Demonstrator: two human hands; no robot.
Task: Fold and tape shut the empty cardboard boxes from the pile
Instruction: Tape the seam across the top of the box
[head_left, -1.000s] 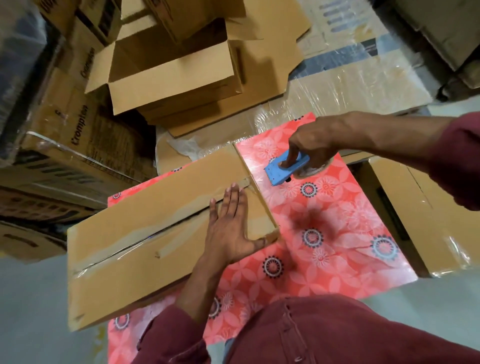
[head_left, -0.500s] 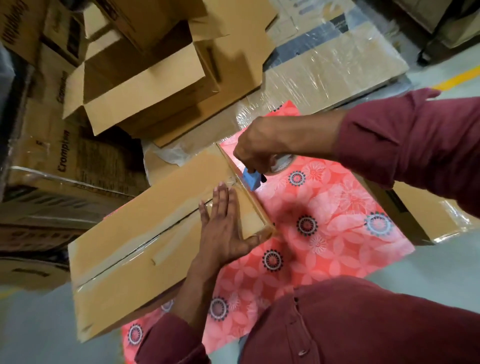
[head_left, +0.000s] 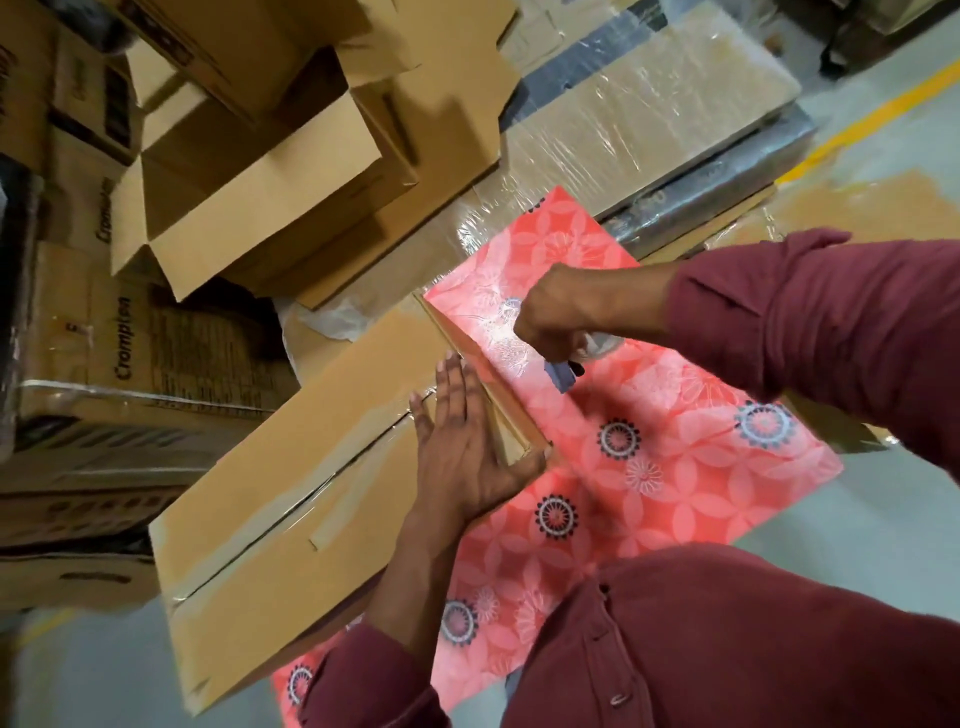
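Long flat brown cardboard box (head_left: 311, 467) lies on a pink floral-patterned sheet (head_left: 675, 441), flaps closed, with a strip of clear tape running along the centre seam. Left hand (head_left: 462, 447): fingers straight and together, palm pressed flat on the box top at its right end, thumb spread toward the end edge. Right hand (head_left: 561, 317): fingers curled round a blue-handled tape dispenser (head_left: 563, 371), held just beyond the right end of the box, above the sheet. The dispenser is motion-blurred; its roll appears clear, and whether tape runs from it to the box cannot be told. Behind the box, a pile of open brown cardboard cartons (head_left: 260, 208) is stacked. A plastic-wrapped flat cardboard bundle (head_left: 649, 119) lies at upper right.
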